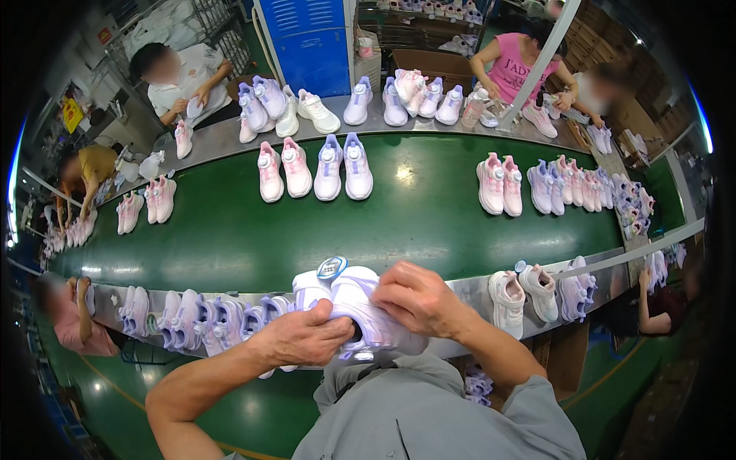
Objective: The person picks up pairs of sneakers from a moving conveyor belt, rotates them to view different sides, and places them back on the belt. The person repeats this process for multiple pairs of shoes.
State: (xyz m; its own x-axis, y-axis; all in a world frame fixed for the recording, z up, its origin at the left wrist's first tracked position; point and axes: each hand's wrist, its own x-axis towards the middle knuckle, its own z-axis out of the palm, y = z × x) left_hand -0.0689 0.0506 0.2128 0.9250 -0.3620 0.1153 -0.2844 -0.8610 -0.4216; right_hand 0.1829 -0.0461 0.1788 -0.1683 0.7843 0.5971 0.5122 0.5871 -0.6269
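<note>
Close in front of me, a white and lilac sneaker [368,310] is held between my two hands. My left hand [310,335] has its thumb and fingers round the shoe's collar, beside the dark opening. My right hand [420,297] is bent against the shoe's other side with its fingers drawn together; the fingertips are partly hidden. Another white and lilac sneaker [308,287] shows just left of the held one, partly covered. A round blue and white tag [332,267] sits at the top of this pair.
A green conveyor belt [429,238] runs across, carrying pink sneakers [284,172] and lilac sneakers [343,170]. Along the near metal ledge stand lilac pairs [218,320] at left and cream sneakers [525,297] at right. Co-workers, including a person in pink [515,70], work round the belt.
</note>
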